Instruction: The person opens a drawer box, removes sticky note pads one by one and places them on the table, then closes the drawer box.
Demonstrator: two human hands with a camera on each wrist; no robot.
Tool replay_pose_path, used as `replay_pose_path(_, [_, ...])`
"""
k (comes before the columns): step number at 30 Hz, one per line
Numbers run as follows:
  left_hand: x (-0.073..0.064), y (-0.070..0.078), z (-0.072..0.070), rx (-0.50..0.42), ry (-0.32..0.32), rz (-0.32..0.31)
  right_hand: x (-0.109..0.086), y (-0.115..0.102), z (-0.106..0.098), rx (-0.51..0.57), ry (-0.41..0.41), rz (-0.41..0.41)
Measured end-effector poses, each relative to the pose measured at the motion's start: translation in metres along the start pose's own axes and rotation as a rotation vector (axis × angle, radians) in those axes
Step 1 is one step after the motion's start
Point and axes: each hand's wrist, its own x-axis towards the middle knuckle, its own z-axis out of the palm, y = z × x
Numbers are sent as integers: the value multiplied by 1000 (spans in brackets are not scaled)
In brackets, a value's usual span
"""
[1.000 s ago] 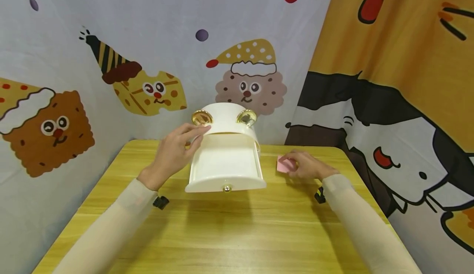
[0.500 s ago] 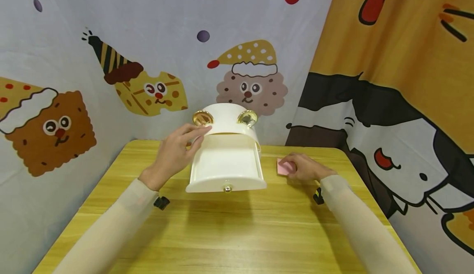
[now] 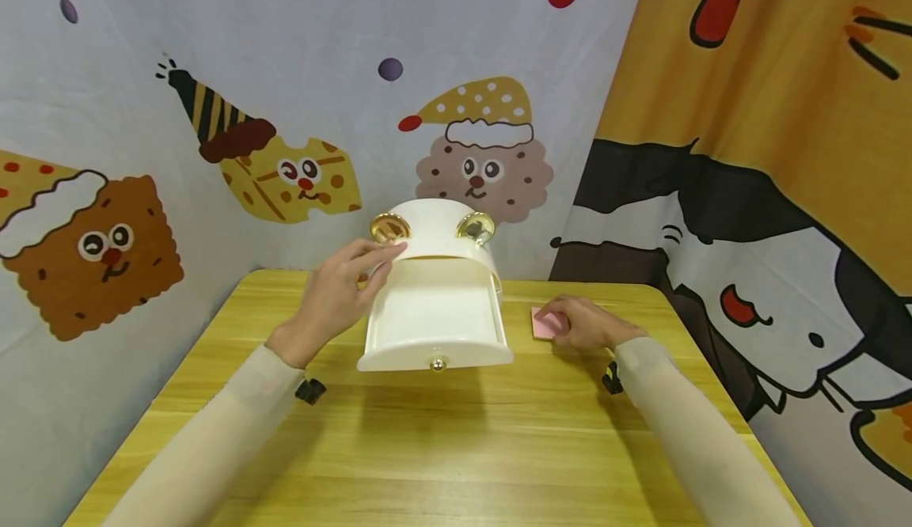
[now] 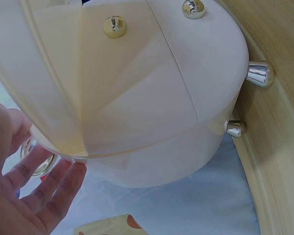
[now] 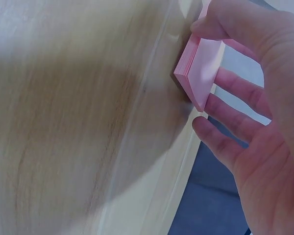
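A small white drawer cabinet (image 3: pixel 440 222) with round gold-rimmed ears and gold knobs stands at the table's far side. Its top drawer (image 3: pixel 435 313) is pulled out toward me, its white floor showing. My left hand (image 3: pixel 335 293) touches the cabinet's left side, fingertips along the edge beside the drawer. In the left wrist view those fingers (image 4: pixel 54 196) lie fairly straight against the white shell, below a gold ear. To the right of the cabinet, my right hand (image 3: pixel 587 321) pinches a pink sticky-note pad (image 5: pixel 203 68) between thumb and fingers, close over the wood.
The wooden table (image 3: pixel 427 448) ends just behind the cabinet, against a white cartoon-print curtain (image 3: pixel 285 36). A second printed curtain (image 3: pixel 769 155) hangs at the right edge. More gold knobs (image 4: pixel 193 9) and silvery feet (image 4: pixel 259 73) jut from the cabinet.
My right hand and the pink pad have shifted very slightly toward me. The left hand, cabinet and drawer look unchanged.
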Motion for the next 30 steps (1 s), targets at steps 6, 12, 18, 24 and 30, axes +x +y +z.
replay_pose_path(6, [0, 0, 0, 0, 9, 6, 3, -5, 0, -1, -21, -7])
replay_pose_path(12, [-1, 1, 0, -3, 12, 7, 5, -9, 2, -5, -31, 1])
replay_pose_path(18, [-1, 1, 0, -5, 13, 11, 5, -12, 4, -1, -36, -12])
replay_pose_path(24, [0, -1, 1, -5, 14, 15, 4, -14, 4, 16, -28, -17])
replay_pose_path(30, [-1, -1, 1, -1, 10, 14, 5, -9, 10, 0, -10, -28])
